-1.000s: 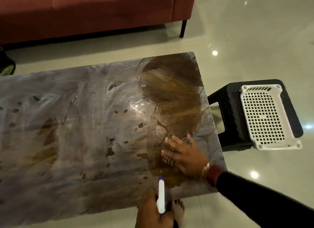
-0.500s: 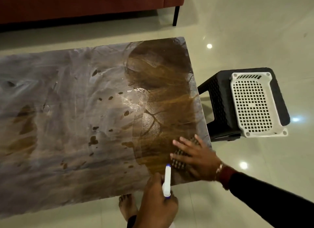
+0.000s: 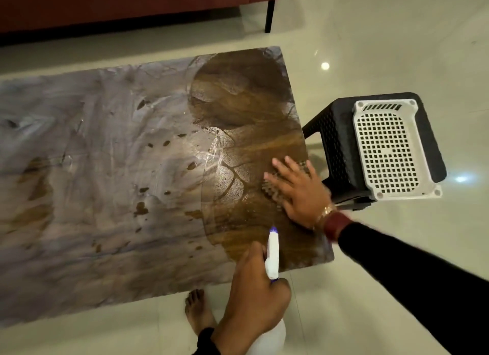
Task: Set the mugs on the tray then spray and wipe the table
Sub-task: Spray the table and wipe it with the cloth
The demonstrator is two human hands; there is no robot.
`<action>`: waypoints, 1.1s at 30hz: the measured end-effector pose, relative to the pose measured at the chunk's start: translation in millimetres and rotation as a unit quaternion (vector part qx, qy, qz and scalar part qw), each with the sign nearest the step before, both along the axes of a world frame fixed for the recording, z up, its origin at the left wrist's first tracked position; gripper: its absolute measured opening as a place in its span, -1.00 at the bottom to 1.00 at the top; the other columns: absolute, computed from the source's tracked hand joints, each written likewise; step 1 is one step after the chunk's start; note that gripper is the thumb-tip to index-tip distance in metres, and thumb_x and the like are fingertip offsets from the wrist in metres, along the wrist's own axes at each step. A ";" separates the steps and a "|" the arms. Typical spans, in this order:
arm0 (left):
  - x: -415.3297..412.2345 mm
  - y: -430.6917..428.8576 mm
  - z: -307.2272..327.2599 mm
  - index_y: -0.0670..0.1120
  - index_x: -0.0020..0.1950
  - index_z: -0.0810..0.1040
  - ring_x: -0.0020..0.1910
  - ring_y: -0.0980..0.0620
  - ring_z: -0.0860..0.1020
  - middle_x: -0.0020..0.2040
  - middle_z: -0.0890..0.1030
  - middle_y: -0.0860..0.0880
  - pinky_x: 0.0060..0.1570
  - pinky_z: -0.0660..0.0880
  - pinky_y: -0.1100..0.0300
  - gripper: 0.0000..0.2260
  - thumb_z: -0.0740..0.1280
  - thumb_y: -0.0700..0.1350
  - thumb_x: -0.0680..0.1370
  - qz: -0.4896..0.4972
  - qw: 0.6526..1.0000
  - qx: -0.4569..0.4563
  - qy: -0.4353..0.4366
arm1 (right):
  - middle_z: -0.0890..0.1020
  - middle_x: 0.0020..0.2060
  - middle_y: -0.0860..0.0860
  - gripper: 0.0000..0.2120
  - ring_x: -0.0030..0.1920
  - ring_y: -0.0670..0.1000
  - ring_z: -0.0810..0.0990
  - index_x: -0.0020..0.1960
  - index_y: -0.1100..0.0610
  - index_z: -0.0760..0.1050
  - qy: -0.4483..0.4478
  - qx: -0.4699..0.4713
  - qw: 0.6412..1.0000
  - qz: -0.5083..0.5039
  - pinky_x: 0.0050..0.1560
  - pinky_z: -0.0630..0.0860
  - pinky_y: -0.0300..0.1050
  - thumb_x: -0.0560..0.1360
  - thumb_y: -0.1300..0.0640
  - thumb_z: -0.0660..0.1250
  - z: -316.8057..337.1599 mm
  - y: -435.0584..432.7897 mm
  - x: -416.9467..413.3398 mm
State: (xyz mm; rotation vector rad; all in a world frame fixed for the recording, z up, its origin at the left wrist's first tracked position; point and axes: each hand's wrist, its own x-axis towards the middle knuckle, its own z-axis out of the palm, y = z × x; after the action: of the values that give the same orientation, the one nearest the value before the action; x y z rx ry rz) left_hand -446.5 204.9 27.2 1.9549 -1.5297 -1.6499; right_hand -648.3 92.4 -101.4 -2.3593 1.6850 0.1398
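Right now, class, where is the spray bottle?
Head view: the spray bottle is in the left hand, over the table's near right corner, beside the right hand on the cloth.

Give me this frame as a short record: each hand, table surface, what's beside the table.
left hand: grips spray bottle, nozzle pointing over the table
right hand: fingers straight, pressing cloth flat on table's right end
table surface: right end dark and wet-looking; rest under pale smears
beside table: white perforated tray on black stool
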 end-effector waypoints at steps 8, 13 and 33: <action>5.4 11.3 2.7 0.02 -0.13 0.37 -0.16 -0.04 0.47 -0.13 0.48 -0.04 -0.24 0.37 0.20 -0.81 0.33 -0.12 0.33 -0.003 0.998 0.055 -0.008 | 0.13 0.65 -0.02 -0.34 0.62 0.10 0.13 0.59 -0.24 0.18 -0.022 0.021 0.999 0.028 0.48 0.19 0.39 0.52 -0.18 0.27 -3.0 76.8 1.5; 7.7 24.5 -6.8 0.10 -0.18 0.27 -0.15 -0.01 0.42 -0.13 0.40 0.01 -0.27 0.28 0.27 -0.72 0.38 -0.14 0.39 -0.019 0.998 0.054 0.001 | 0.15 0.64 0.00 -0.38 0.62 0.13 0.14 0.59 -0.23 0.20 -0.030 -0.002 0.983 -0.179 0.47 0.18 0.39 0.55 -0.19 0.20 -1.8 79.1 20.0; 128.8 13.4 10.5 0.06 -0.16 0.47 -0.11 -0.11 0.60 -0.21 0.56 0.04 -0.07 0.54 -0.03 -0.78 0.30 -0.06 0.21 0.116 0.985 0.082 -0.100 | 0.12 0.65 0.05 -0.26 0.64 0.12 0.08 0.62 0.05 0.20 -0.050 -0.008 0.988 -0.147 0.45 0.16 0.44 0.49 -0.13 0.30 -13.1 113.2 218.1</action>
State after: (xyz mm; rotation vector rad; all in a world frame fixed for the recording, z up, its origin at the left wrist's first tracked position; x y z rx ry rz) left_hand -317.7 218.3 37.7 2.3455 -1.1995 -1.5660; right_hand -430.2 205.6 -114.5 -2.0600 1.9640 -0.0427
